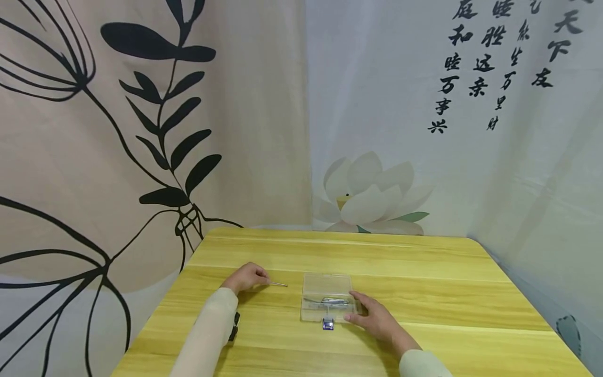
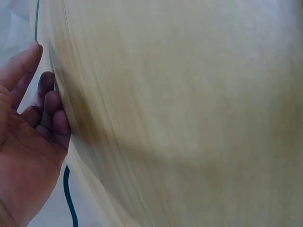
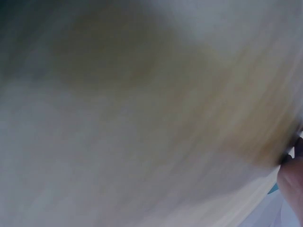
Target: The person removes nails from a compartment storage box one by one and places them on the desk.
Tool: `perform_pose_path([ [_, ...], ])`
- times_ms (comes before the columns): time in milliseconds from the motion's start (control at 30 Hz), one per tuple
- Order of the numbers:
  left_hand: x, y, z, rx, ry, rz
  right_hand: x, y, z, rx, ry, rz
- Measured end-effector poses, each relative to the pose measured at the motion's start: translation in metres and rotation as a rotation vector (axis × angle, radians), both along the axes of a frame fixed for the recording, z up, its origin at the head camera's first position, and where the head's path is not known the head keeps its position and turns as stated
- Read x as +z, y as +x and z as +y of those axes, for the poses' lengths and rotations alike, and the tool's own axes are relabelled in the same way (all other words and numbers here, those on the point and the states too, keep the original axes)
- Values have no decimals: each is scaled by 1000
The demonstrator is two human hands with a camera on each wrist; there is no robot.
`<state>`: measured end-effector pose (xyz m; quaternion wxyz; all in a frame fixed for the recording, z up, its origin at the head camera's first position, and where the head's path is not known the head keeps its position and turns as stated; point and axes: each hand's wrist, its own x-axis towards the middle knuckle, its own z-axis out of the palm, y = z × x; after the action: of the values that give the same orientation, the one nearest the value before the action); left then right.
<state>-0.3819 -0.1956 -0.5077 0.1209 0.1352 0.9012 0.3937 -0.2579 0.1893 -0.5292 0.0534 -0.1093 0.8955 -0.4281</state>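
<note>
My left hand pinches a thin metal rod-like tool between thumb and fingertips, a little above the table. The tool's tip points right, toward a clear plastic box. In the left wrist view, the slim rod stands out past the thumb and forefinger of that hand. The box lies with its lid folded back, and several slender metal tools lie inside. My right hand grips the box's right side, thumb near the front corner and fingers farther back. In the right wrist view only part of this hand shows, blurred.
A small blue-purple piece sits at the box's front edge. The yellow wood-grain table has rounded far corners. Behind it hangs a printed curtain with plants, a lotus and writing. A black strap piece shows at the left wrist.
</note>
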Motion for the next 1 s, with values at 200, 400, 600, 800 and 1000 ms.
perform_pose_path([
  [200,2,1,-1,21,-41,-1,1,2,-1,-5,-3,0],
  [400,5,5,-4,0,-40,2,4,3,-2,-14,7,1],
  [600,4,4,-4,28,-42,-10,4,5,-2,-17,2,-7],
  [800,6,6,-3,25,-29,-16,0,4,-3,-16,7,0],
  [1000,12,4,-3,11,-17,4,2,4,-4,-21,11,-2],
])
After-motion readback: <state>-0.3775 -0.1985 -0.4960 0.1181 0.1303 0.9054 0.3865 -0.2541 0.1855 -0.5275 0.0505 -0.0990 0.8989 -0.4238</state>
